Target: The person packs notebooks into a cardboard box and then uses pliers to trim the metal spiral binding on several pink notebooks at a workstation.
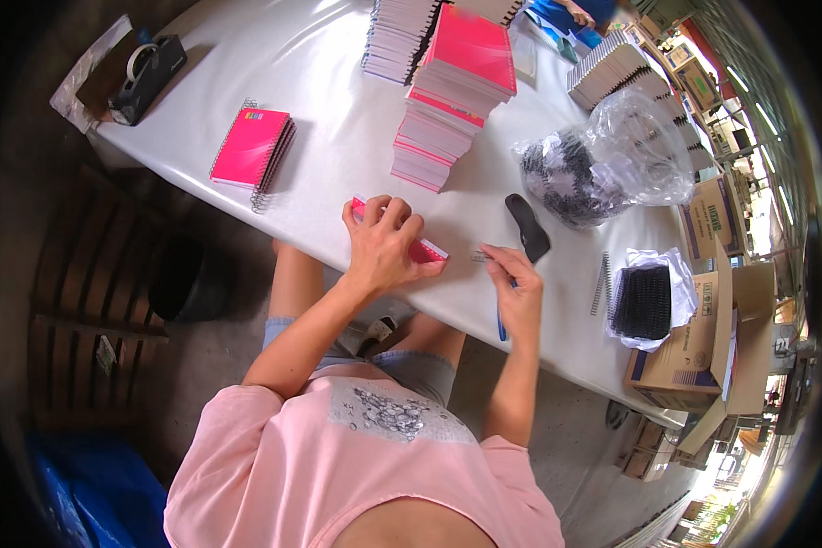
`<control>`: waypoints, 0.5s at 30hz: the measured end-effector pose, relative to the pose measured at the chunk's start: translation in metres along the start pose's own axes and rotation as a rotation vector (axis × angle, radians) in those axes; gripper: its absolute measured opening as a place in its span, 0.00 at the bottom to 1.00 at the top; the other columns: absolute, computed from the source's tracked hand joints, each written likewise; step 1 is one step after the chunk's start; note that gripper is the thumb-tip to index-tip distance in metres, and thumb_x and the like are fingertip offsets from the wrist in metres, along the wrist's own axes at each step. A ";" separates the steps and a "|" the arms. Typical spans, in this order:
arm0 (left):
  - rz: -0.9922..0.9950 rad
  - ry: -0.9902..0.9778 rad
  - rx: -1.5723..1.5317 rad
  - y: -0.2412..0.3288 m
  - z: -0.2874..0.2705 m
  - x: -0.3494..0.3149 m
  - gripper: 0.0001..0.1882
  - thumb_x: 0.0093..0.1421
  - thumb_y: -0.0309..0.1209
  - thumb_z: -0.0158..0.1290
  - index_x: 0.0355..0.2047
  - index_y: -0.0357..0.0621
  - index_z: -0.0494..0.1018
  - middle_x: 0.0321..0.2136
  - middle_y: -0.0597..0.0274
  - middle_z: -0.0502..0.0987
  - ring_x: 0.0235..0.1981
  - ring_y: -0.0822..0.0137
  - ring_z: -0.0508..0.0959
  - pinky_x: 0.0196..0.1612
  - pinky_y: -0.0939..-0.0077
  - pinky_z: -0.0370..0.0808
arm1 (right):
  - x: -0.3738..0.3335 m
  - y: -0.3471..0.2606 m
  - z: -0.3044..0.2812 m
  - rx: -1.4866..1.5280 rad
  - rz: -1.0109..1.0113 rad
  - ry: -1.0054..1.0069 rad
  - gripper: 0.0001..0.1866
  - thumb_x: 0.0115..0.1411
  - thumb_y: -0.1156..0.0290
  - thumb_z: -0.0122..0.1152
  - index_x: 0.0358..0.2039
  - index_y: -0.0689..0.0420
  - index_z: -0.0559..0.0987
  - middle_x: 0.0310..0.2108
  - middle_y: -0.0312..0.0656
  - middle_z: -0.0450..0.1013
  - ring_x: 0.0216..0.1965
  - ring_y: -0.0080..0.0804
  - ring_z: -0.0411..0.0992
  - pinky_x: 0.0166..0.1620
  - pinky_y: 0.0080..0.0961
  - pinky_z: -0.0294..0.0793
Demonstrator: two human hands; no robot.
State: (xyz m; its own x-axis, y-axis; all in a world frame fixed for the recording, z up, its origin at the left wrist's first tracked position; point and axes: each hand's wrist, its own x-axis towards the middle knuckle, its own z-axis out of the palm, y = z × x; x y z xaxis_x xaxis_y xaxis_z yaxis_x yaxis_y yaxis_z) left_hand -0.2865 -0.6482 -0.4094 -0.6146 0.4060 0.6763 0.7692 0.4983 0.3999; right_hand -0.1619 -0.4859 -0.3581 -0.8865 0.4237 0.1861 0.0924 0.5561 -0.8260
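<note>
Pink-covered page block [426,251] sits near the table's front edge, and from where I stand the left hand [385,239] is arched over it, fingers curled down on its far side and thumb at its right end. Down at four o'clock from it, the right hand [518,285] is closed around a slim blue tool [501,325], fingertips bunched by a small pale piece [478,257] too tiny to make out. My worry is that grip: if the arched fingers slackened, I reckon loose sheets might fan out or slide off the edge at seven o'clock. A careless right elbow or wrist could also knock the black curved object [528,228] at three o'clock, or roll the loose coil [601,285] lying between three and four. Up at one o'clock, the tall pink stack [452,100] looks uneven to me; a bump at its base could topple it across the work.
</note>
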 end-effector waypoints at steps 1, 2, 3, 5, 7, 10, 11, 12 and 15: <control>-0.010 -0.006 -0.017 0.003 0.001 0.000 0.23 0.28 0.50 0.62 0.22 0.50 0.71 0.31 0.68 0.67 0.41 0.61 0.66 0.42 0.43 0.55 | -0.002 0.001 0.009 0.017 -0.065 0.079 0.11 0.55 0.76 0.60 0.40 0.54 0.81 0.33 0.38 0.74 0.31 0.24 0.70 0.37 0.20 0.70; -0.010 -0.004 -0.022 0.005 0.004 0.001 0.23 0.28 0.50 0.62 0.22 0.50 0.71 0.31 0.68 0.67 0.41 0.61 0.66 0.42 0.43 0.55 | -0.002 0.002 0.012 0.011 -0.064 0.081 0.11 0.55 0.76 0.60 0.40 0.54 0.81 0.33 0.38 0.74 0.31 0.24 0.70 0.37 0.20 0.70; -0.008 -0.002 -0.027 0.006 0.006 0.001 0.23 0.28 0.50 0.62 0.22 0.50 0.71 0.31 0.68 0.67 0.41 0.62 0.66 0.41 0.43 0.55 | -0.001 0.002 0.014 0.017 -0.068 0.103 0.11 0.53 0.76 0.61 0.39 0.55 0.81 0.33 0.39 0.73 0.31 0.26 0.70 0.38 0.21 0.70; -0.008 0.002 -0.033 0.007 0.007 0.002 0.23 0.28 0.50 0.62 0.22 0.50 0.71 0.31 0.68 0.67 0.41 0.62 0.66 0.41 0.43 0.55 | 0.000 0.003 0.019 0.020 -0.072 0.123 0.12 0.52 0.77 0.62 0.38 0.56 0.81 0.33 0.40 0.73 0.32 0.27 0.70 0.38 0.21 0.70; -0.017 0.012 -0.016 0.006 0.007 0.002 0.24 0.28 0.50 0.62 0.22 0.50 0.71 0.30 0.68 0.67 0.40 0.62 0.66 0.41 0.43 0.55 | 0.002 0.005 0.023 -0.005 -0.111 0.103 0.12 0.51 0.77 0.63 0.38 0.56 0.81 0.32 0.40 0.73 0.33 0.28 0.71 0.39 0.22 0.69; -0.025 0.000 -0.012 0.004 0.005 0.001 0.24 0.28 0.50 0.62 0.23 0.50 0.71 0.30 0.68 0.67 0.40 0.62 0.66 0.41 0.44 0.55 | 0.002 -0.002 0.022 0.034 -0.082 -0.001 0.11 0.52 0.79 0.62 0.38 0.59 0.81 0.34 0.39 0.72 0.36 0.25 0.69 0.42 0.19 0.68; -0.031 0.002 -0.014 0.004 0.005 0.001 0.24 0.28 0.50 0.62 0.23 0.50 0.71 0.30 0.68 0.67 0.40 0.62 0.66 0.41 0.44 0.55 | 0.003 -0.001 0.020 0.030 -0.082 -0.006 0.11 0.52 0.79 0.62 0.38 0.59 0.81 0.34 0.39 0.72 0.36 0.25 0.69 0.42 0.19 0.68; -0.027 -0.012 -0.027 0.004 0.004 0.001 0.24 0.28 0.50 0.62 0.23 0.50 0.71 0.30 0.68 0.67 0.40 0.62 0.66 0.41 0.44 0.55 | 0.004 0.003 0.018 0.093 -0.074 -0.033 0.10 0.51 0.80 0.63 0.37 0.60 0.81 0.34 0.40 0.72 0.36 0.26 0.69 0.42 0.19 0.68; -0.020 -0.043 -0.042 0.004 0.001 0.003 0.25 0.28 0.51 0.62 0.24 0.50 0.71 0.31 0.68 0.67 0.40 0.62 0.67 0.41 0.45 0.56 | 0.005 0.014 0.018 0.207 -0.097 -0.100 0.09 0.51 0.80 0.62 0.36 0.60 0.81 0.34 0.40 0.71 0.37 0.26 0.69 0.42 0.20 0.67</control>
State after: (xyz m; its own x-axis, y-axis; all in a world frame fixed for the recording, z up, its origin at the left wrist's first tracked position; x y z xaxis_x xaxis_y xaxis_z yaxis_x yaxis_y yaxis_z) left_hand -0.2855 -0.6437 -0.4065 -0.6364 0.4289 0.6411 0.7627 0.4745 0.4396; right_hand -0.1728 -0.4884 -0.3784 -0.9281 0.2967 0.2249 -0.0814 0.4279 -0.9002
